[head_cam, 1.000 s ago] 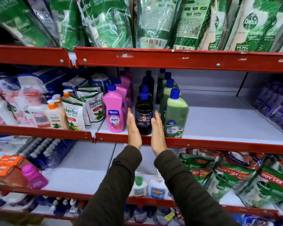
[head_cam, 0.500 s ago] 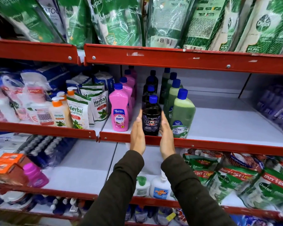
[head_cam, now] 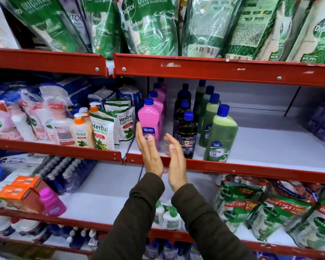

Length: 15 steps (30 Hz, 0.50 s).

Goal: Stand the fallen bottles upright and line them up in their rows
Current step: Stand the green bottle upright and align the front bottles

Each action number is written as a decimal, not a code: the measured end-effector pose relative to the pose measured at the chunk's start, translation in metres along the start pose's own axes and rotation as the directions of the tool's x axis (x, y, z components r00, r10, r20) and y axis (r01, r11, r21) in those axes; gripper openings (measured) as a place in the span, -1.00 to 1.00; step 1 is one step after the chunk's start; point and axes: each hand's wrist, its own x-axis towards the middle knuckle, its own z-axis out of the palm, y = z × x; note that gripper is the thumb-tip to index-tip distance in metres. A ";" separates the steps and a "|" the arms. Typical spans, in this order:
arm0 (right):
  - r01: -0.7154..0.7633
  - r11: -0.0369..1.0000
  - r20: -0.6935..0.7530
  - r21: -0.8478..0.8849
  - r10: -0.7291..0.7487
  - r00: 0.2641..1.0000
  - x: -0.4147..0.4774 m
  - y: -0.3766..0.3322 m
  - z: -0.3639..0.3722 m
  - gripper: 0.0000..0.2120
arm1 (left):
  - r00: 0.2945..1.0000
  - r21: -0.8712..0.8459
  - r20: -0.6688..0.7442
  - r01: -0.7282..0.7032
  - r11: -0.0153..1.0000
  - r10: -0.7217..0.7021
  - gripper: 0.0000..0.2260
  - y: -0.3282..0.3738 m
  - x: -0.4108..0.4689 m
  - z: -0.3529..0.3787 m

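You are facing a store shelving unit with red metal front rails [head_cam: 214,69] and pale grey shelf boards [head_cam: 270,147]. The top tier holds green Dettol handwash refill pouches [head_cam: 150,25] leaning forward. On the left bay of the middle tier stand Herbal Hand Wash pouches [head_cam: 101,132] and orange-capped pump bottles [head_cam: 81,130]. Lower right, netted Dettol refill packs [head_cam: 270,212] lie heaped; lower left, orange boxes [head_cam: 17,190] sit by a magenta container [head_cam: 52,203]. Light is even.

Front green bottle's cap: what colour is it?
Blue, on the front green bottle; clearest in the head view.
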 end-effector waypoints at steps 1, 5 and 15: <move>-0.094 0.995 0.067 0.014 0.093 0.993 0.005 0.001 0.010 -0.59 | 1.000 -0.001 0.004 0.014 1.000 -0.014 -0.44 -0.001 0.010 -0.008; -0.281 0.955 0.159 0.097 0.264 0.951 0.036 0.002 0.037 -0.48 | 0.967 -0.001 0.136 0.216 0.976 -0.214 -0.38 -0.002 0.049 -0.032; -0.253 0.964 0.126 0.079 0.242 0.962 0.032 0.000 0.035 -0.57 | 0.911 0.089 0.319 0.246 0.965 -0.262 -0.59 -0.008 0.055 -0.058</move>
